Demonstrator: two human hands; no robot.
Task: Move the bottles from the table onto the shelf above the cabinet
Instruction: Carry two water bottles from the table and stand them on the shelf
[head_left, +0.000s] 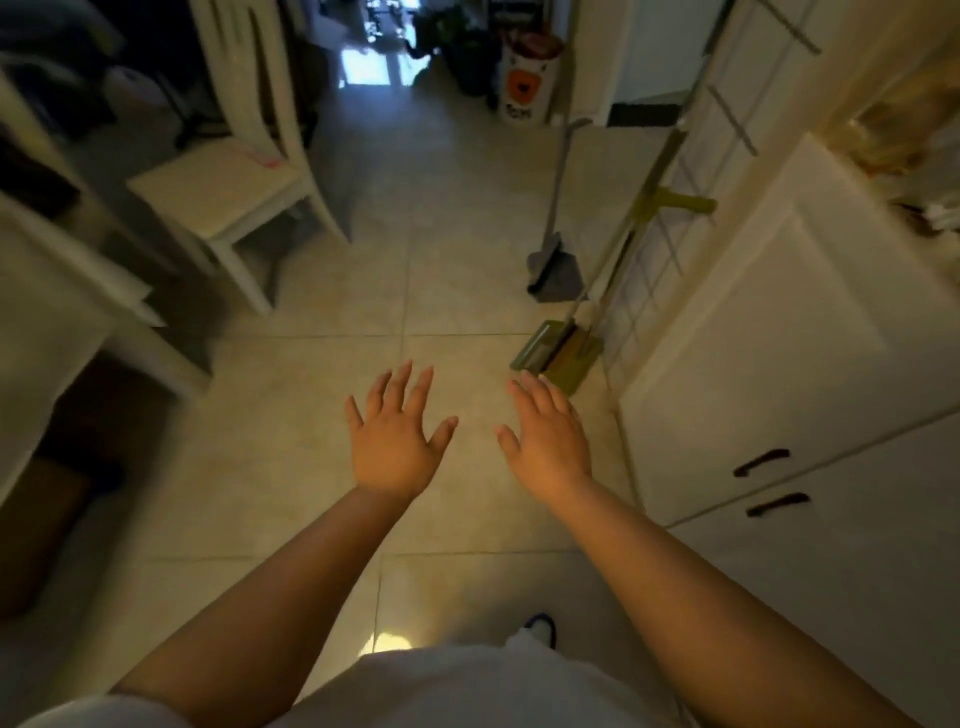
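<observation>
My left hand (397, 441) and my right hand (548, 439) are stretched out in front of me over the tiled floor, palms down, fingers spread and holding nothing. The white cabinet (769, 338) with two dark door handles stands on the right, close to my right hand. The edge of a pale table (57, 306) shows at the left. No bottle is in view. Blurred items sit on the surface above the cabinet at the upper right.
A white chair (218, 197) stands at the left by the table. A grey dustpan (556, 270) and a green-headed mop (556, 353) lean against the wall before the cabinet. A white bin (527, 78) stands far back. Tiled floor (415, 291) runs down the middle.
</observation>
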